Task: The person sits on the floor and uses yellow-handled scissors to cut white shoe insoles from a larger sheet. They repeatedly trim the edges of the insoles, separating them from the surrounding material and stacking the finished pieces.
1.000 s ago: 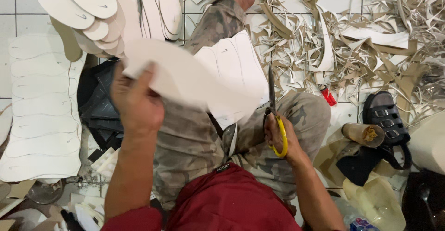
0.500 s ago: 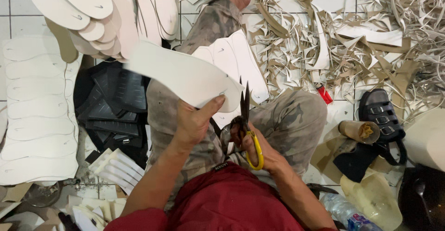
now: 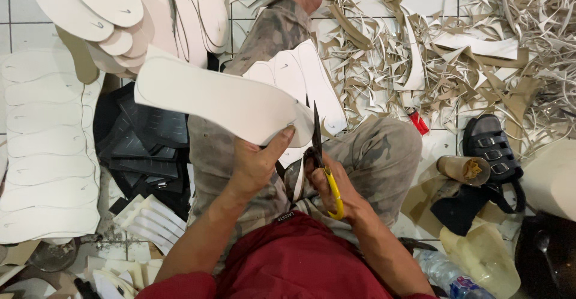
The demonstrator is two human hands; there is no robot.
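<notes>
Sole sheet (image 3: 216,98) | pinched in left hand (image 3: 255,164) | right hand (image 3: 327,182) grips scissors (image 3: 324,161) (beside edge)

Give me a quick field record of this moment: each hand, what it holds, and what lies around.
left hand: grips white sole-shaped sheet at its near end
right hand: holds yellow-handled scissors, blades at the sheet's edge
lap: more cut white soles
left floor: stacked white soles, black pieces
right floor: offcut scraps, black sandal
</notes>
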